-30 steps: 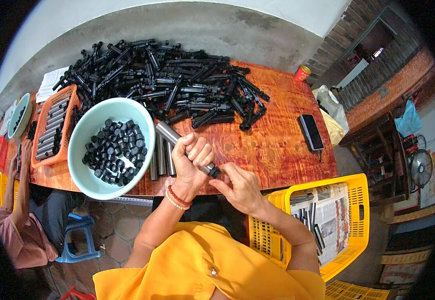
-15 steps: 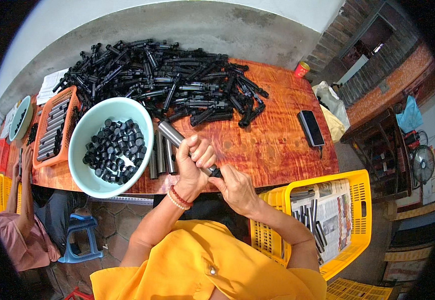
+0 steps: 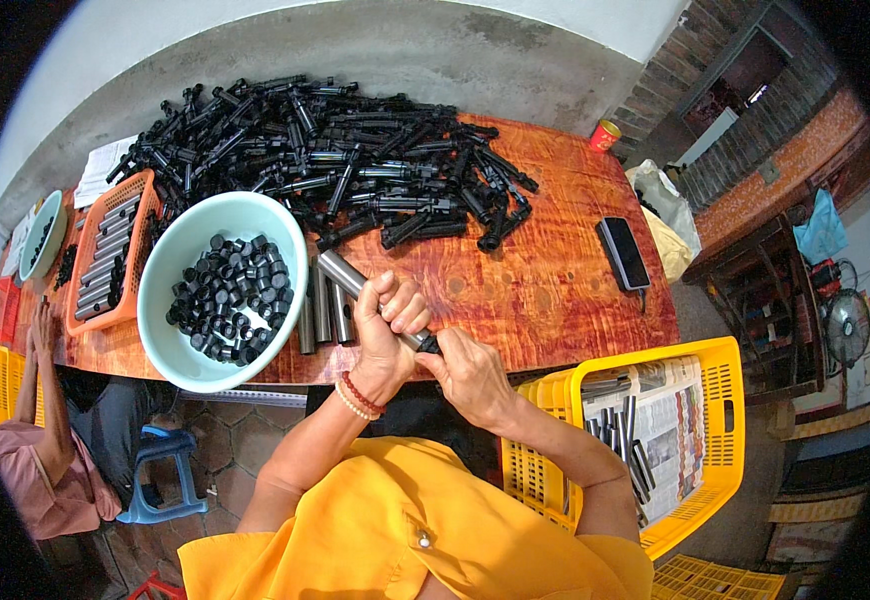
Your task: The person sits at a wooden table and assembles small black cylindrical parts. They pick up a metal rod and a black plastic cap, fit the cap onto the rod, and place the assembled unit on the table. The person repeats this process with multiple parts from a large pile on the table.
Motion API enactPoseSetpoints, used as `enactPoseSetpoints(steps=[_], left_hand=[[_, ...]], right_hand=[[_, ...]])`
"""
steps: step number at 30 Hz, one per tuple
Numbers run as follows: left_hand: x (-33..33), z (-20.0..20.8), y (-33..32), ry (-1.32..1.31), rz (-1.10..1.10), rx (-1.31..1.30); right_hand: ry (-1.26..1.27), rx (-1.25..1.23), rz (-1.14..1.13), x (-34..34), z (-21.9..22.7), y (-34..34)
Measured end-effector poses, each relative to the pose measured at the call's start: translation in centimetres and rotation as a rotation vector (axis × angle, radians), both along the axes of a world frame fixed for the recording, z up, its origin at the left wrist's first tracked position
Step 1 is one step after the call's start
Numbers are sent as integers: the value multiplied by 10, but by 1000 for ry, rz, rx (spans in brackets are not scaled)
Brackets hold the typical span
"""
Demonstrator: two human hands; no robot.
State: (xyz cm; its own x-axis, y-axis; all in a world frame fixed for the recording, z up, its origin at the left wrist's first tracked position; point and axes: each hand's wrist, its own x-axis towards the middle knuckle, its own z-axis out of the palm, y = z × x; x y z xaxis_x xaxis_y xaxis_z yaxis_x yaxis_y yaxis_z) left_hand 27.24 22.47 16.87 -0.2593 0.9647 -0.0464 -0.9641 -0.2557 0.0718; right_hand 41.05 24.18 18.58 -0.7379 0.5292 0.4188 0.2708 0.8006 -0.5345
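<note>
My left hand (image 3: 392, 318) is wrapped round a grey metal tube (image 3: 339, 268), which slants from upper left to lower right above the table's front edge. At the tube's lower end, the fingers of my right hand (image 3: 473, 375) pinch a small black cap (image 3: 428, 344); my fingers partly hide how far it sits on the tube. Several more grey tubes (image 3: 321, 310) lie on the table just left of my left hand. Beside them stands a light blue basin (image 3: 298, 235) with many loose black caps (image 3: 235, 290) in it.
A big heap of black tubular parts (image 3: 305, 160) covers the back of the wooden table (image 3: 555, 270). A phone (image 3: 622, 255) lies at right. A yellow crate (image 3: 720, 440) holds tubes and newspaper. At left are an orange basket (image 3: 80, 325) of tubes and another person's hands (image 3: 43, 330).
My hands keep almost the same grip on the tube and cap. At left, the other person's hands have come together, and the dark piece between them no longer shows.
</note>
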Motion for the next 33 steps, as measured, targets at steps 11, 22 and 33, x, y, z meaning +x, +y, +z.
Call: enactPoseSetpoints(steps=[11, 22, 33], left_hand=[[0, -7, -1, -21, -29, 56], [-20, 2, 21, -321, -138, 70], [13, 19, 18, -165, -179, -92]], right_hand=[[-50, -23, 3, 2, 0, 0], [271, 168, -187, 11, 49, 41], [304, 255, -61, -44, 29, 30]])
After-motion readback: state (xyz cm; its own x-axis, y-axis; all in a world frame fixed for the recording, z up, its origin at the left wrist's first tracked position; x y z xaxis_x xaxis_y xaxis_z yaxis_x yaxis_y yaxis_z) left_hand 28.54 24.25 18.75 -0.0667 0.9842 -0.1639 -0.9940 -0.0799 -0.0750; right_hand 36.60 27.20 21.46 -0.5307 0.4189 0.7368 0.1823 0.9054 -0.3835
